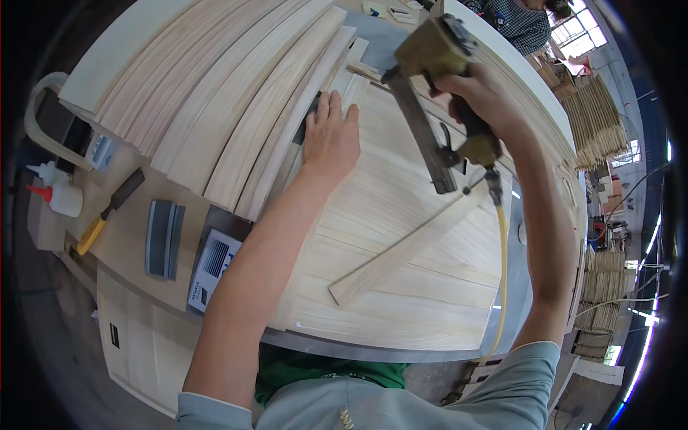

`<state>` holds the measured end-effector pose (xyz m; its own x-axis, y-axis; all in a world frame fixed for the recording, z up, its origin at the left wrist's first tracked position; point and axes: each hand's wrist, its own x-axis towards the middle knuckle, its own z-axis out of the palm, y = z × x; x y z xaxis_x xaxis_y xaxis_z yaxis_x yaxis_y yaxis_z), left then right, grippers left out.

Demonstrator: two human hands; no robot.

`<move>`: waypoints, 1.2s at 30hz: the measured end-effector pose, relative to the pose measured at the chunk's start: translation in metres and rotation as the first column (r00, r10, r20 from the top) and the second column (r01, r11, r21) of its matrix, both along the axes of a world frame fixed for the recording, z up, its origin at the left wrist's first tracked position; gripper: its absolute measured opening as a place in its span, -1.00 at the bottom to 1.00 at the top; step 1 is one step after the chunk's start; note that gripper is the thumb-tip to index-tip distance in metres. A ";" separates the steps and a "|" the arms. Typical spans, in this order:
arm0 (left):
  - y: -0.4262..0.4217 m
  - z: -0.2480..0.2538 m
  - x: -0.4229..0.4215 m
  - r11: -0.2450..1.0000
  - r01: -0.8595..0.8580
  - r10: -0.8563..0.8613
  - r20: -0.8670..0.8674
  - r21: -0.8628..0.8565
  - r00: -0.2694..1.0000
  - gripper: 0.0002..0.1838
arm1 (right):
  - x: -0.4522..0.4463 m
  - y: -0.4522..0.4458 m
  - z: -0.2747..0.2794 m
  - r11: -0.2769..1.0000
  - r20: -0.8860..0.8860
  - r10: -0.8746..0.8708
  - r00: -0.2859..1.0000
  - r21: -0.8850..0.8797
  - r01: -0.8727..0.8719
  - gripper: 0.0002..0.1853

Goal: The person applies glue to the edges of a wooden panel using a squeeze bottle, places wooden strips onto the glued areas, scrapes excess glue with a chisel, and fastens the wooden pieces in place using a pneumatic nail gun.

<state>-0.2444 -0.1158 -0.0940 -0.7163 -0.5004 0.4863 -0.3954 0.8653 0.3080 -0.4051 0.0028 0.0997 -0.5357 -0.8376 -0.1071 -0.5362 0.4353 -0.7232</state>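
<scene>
My right hand point(489, 99) is wrapped round the handle of a pneumatic nail gun point(435, 49), raised above a pale wooden panel point(430, 315). From the base of its handle a yellow air hose point(503, 279) runs down to the panel's right side. My left hand point(331, 140) lies flat at the panel's far left edge, fingers stretched forward on a narrow wood strip beside the stacked boards. Diagonally across the panel rests a loose wood strip point(401, 247), its upper end near the gun. What lies under my left palm is hidden.
A tall stack of pale boards point(208, 93) fills the left. Near it are a yellow-handled saw point(107, 211), a glue bottle point(66, 198), grey metal profiles point(165, 240) and a printed box point(213, 269). Another person point(512, 25) is at the far right, by wood piles point(593, 118).
</scene>
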 end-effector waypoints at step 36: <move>-0.004 0.002 0.001 0.994 0.095 -0.097 -0.048 -0.054 0.994 -0.66 | 0.087 0.107 0.034 0.991 -0.032 -0.118 0.992 -0.060 0.116 -0.70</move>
